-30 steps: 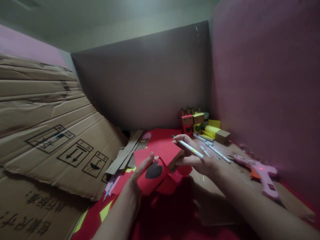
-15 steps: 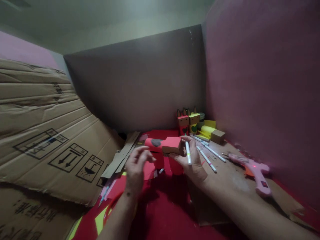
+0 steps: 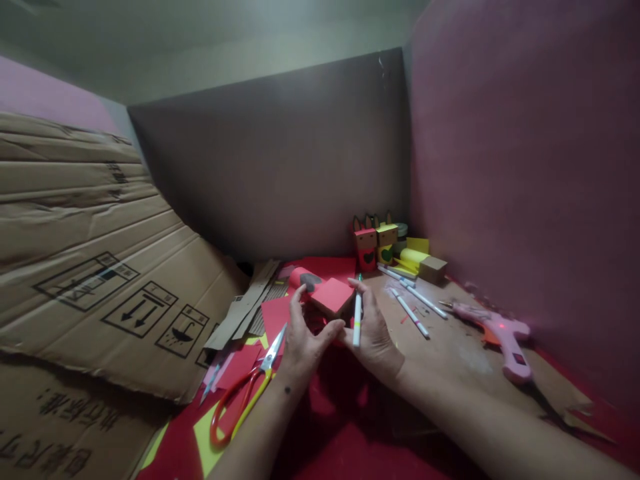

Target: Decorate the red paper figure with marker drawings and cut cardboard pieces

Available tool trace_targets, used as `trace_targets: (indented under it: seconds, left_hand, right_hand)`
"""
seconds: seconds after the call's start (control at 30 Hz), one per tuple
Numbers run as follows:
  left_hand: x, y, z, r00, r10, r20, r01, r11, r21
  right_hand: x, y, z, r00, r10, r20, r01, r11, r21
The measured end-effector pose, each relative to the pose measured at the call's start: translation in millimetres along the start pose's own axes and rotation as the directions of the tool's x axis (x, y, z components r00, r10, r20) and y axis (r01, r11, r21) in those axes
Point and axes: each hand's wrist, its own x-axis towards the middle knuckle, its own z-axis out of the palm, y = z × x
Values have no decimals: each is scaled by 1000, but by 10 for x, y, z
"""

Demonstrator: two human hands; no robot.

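Note:
A red paper figure (image 3: 333,295) with a box-shaped head and a dark patch on its rolled body is held between both hands. My left hand (image 3: 307,337) is closed on its near left side, thumb toward the middle. My right hand (image 3: 374,337) grips its right side and also carries a white marker (image 3: 357,320), green tip up, between the fingers. Part of the figure is hidden behind the hands. Open-bladed or not I cannot tell, scissors (image 3: 247,393) with red and yellow handles lie beside my left forearm.
Two finished-looking animal figures, one red (image 3: 365,247) and one yellow (image 3: 386,243), stand at the back. A yellow roll with a box (image 3: 431,269) lies near several markers (image 3: 410,313). A pink glue gun (image 3: 500,327) rests at right; a large cardboard sheet (image 3: 100,267) leans at left.
My left hand has come right and taken hold of the red paper figure. The figure has turned so its box head faces nearer me. The scissors are now uncovered.

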Motion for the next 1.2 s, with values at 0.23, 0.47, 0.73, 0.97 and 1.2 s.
trace_targets:
  seconds: [0.23, 0.47, 0.73, 0.97, 1.2]
  left_hand:
    - [3, 0, 12, 999, -31, 23, 31, 999, -38]
    - [-28, 24, 36, 992, -10, 127, 30, 987, -157]
    - [24, -92, 66, 994, 16, 111, -5, 995, -103]
    - [67, -190, 182, 990, 64, 128, -48, 991, -123]
    - [90, -256, 216, 976, 107, 190, -73, 981, -179]
  right_hand:
    - [-13, -170, -76, 994, -71, 87, 80, 991, -109]
    - [-62, -194, -206, 992, -39, 123, 45, 998, -49]
    - [3, -126, -495, 991, 83, -102, -85, 996, -13]
    - [-30, -164, -456, 990, 136, -18, -136, 990, 41]
    - [-50, -189, -450, 984, 163, 77, -170, 981, 94]
